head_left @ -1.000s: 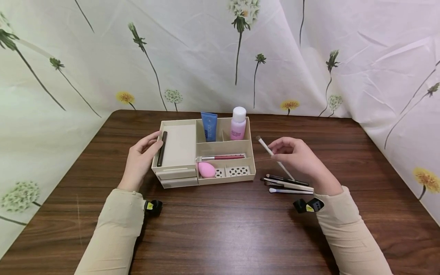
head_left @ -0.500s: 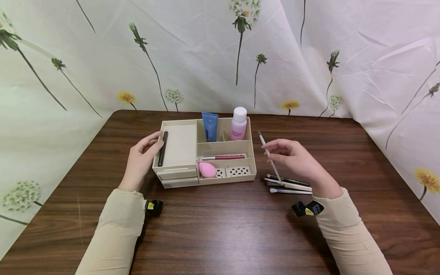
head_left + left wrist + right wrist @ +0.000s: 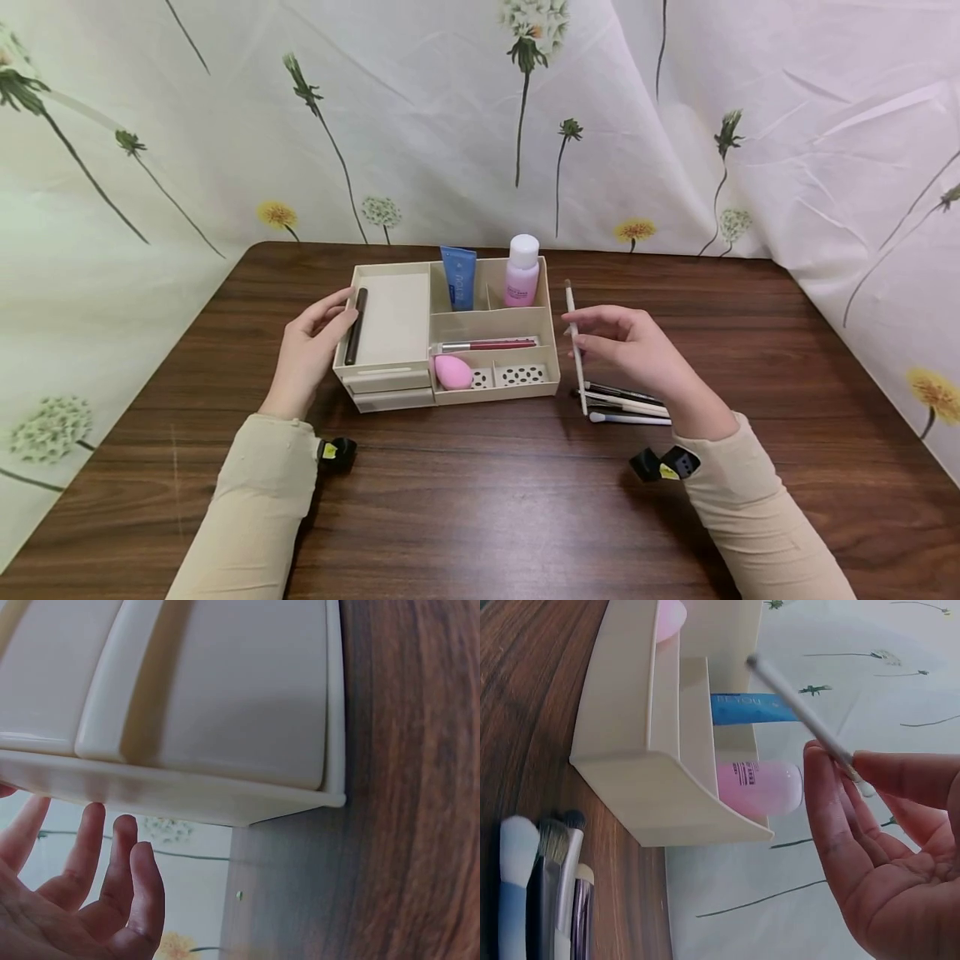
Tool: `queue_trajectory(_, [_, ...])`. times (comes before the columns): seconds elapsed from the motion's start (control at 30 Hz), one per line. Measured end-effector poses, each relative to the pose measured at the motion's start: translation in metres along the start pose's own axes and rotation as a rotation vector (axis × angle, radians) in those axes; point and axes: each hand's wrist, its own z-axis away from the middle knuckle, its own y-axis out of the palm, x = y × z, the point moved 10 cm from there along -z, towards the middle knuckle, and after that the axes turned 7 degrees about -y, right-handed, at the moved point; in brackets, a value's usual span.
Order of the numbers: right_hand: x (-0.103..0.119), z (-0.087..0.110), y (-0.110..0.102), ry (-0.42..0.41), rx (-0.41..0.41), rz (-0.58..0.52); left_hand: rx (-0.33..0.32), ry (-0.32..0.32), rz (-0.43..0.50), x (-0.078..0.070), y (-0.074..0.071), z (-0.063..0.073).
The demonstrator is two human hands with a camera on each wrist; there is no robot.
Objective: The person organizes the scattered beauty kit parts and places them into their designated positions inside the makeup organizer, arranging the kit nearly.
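My right hand (image 3: 622, 337) pinches a slim white makeup brush (image 3: 576, 354) between thumb and fingertips, just right of a beige cosmetics organizer (image 3: 495, 398). The brush stands nearly upright in the head view, its small dark tip up. Below it several more makeup brushes (image 3: 626, 404) lie in a pile on the table. At the organizer's left side rests my left hand (image 3: 303, 350), its thumb at the rim beside a black pencil-like stick (image 3: 356, 327). In the left wrist view the fingers (image 3: 88, 832) touch the outer side wall, loosely bent.
Inside the organizer stand a blue tube (image 3: 460, 279) and a pink bottle (image 3: 522, 273) with a white cap. A red-handled brush (image 3: 495, 344) and a pink makeup sponge (image 3: 453, 372) lie in front compartments. A floral curtain (image 3: 420, 125) hangs behind the wooden table (image 3: 480, 517).
My right hand has moved slightly left toward the organizer, and the white brush has swung from a slant to nearly upright. The left hand has stayed at the organizer's side.
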Motion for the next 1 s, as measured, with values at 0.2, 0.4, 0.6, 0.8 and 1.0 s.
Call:
queue_trajectory(0.2, [-0.003,0.000,0.001,0.036,-0.053,-0.041,0.001,-0.004,0.006,0.001,0.000,0.000])
queue_trajectory(0.4, [-0.006,-0.002,0.006,0.046,-0.070,-0.091,0.004,-0.001,0.018,0.000,0.001,0.000])
queue_trajectory(0.6, [-0.004,-0.006,0.012,0.051,-0.098,-0.135,-0.005,0.002,0.018,0.001,0.000,0.000])
queue_trajectory(0.8, [0.005,-0.013,0.020,0.030,-0.114,-0.145,0.000,0.001,0.014,0.000,0.001,0.000])
queue_trajectory(1.0, [0.018,-0.024,0.031,0.000,-0.087,-0.140,0.001,-0.008,0.016,0.001,0.001,0.000])
